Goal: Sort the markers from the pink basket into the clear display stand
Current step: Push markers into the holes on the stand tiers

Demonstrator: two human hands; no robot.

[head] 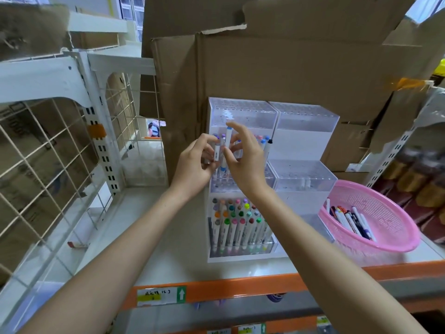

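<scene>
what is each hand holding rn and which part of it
The right hand pinches an upright blue-capped marker around the middle of its barrel. The left hand grips a white marker by its barrel.

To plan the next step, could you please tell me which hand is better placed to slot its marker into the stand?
Probably the right hand: its fingers pinch a blue-capped marker upright over the middle tier of the clear display stand, while the left hand grips a second marker beside it.
</scene>
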